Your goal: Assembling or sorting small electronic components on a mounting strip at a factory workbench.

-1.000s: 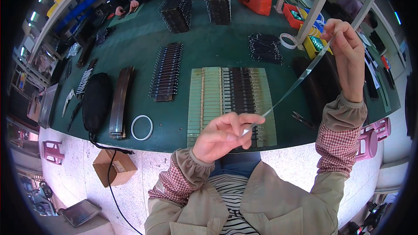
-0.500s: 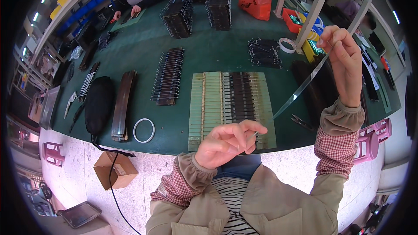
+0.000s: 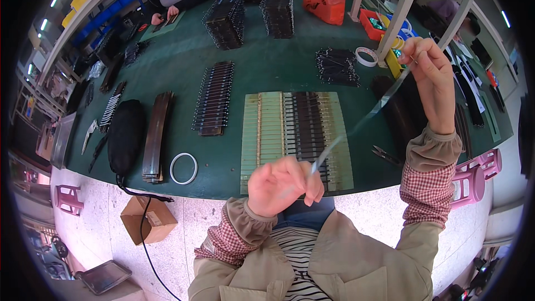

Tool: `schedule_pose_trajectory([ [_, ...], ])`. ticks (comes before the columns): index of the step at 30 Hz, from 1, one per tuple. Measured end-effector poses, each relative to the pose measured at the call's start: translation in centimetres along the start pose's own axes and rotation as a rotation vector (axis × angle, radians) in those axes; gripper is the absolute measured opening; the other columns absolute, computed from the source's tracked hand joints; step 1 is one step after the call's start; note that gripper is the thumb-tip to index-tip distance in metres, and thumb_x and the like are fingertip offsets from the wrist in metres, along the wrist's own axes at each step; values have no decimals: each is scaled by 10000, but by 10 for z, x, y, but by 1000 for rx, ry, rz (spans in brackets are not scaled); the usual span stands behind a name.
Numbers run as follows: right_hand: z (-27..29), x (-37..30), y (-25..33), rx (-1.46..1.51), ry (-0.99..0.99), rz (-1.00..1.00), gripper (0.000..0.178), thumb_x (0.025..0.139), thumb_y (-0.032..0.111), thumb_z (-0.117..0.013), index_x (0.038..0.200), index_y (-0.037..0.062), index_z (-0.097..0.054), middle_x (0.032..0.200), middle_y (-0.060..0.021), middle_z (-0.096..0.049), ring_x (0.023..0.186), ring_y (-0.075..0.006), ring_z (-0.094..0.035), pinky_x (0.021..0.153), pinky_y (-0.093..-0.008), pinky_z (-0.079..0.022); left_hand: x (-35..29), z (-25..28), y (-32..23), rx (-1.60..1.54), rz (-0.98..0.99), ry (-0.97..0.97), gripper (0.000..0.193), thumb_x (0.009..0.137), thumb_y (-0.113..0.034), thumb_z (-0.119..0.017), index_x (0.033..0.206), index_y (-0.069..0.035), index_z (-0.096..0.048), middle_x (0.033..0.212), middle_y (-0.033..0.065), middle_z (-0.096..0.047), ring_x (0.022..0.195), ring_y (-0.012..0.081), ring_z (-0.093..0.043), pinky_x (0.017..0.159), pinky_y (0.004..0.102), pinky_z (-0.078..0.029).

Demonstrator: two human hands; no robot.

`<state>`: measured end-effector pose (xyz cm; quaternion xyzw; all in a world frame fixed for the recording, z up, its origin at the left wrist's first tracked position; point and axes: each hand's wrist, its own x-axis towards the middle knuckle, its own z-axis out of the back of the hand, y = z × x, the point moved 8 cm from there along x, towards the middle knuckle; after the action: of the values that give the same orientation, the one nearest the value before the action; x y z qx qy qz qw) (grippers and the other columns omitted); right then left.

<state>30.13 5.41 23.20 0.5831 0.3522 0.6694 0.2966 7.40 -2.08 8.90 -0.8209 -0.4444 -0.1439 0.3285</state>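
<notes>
A clear, shiny strip of tape (image 3: 370,112) stretches slantwise between my raised right hand (image 3: 432,81) and my lower left hand (image 3: 284,185). Right thumb and fingertips pinch its upper end. The left fingers are curled around its lower part, slightly blurred, near the front edge of a pale green slotted board (image 3: 270,134). Dark narrow pieces with thin metal ends (image 3: 304,120) lie side by side in the board's right half. The tape passes above the board's right side, apart from the pieces.
A white tape ring (image 3: 184,168), dark flat strips (image 3: 158,136), a black pouch (image 3: 126,136) and pliers (image 3: 385,155) lie around the green table (image 3: 262,69). Farther back are dark stacks (image 3: 224,21), a red bag (image 3: 324,0) and another person's hands (image 3: 165,15).
The tape's lower end, loose over the board before, now reaches my left hand, whose fingers have closed around it. My right hand has come slightly lower and left.
</notes>
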Motion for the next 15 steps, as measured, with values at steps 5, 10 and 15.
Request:
schedule_pose_trajectory([
  [5, 3, -1, -6, 33, -13, -14, 180, 953, 214, -556, 916, 39, -570, 982, -55, -586, 884, -135, -548, 882, -294, -415, -5, 17, -4, 68, -39, -140, 240, 976, -246, -423, 928, -32, -521, 817, 122, -566, 683, 217, -529, 690, 385, -423],
  [10, 3, -1, -7, 38, -18, -20, 183, 958, 210, -549, 919, 33, -572, 980, -52, -590, 882, -129, -548, 878, -280, -416, -6, 37, -15, 319, -109, -356, 42, 936, -91, -486, 954, -56, -470, 742, 75, -531, 588, 161, -470, 566, 319, -398],
  [15, 2, -2, -4, 10, -23, -6, 183, 960, 211, -546, 921, 34, -572, 981, -52, -590, 880, -124, -547, 874, -274, -416, -9, 39, -18, 462, -90, -522, 161, 909, -11, -509, 1055, -50, -456, 696, 28, -492, 546, 94, -412, 511, 244, -352],
])
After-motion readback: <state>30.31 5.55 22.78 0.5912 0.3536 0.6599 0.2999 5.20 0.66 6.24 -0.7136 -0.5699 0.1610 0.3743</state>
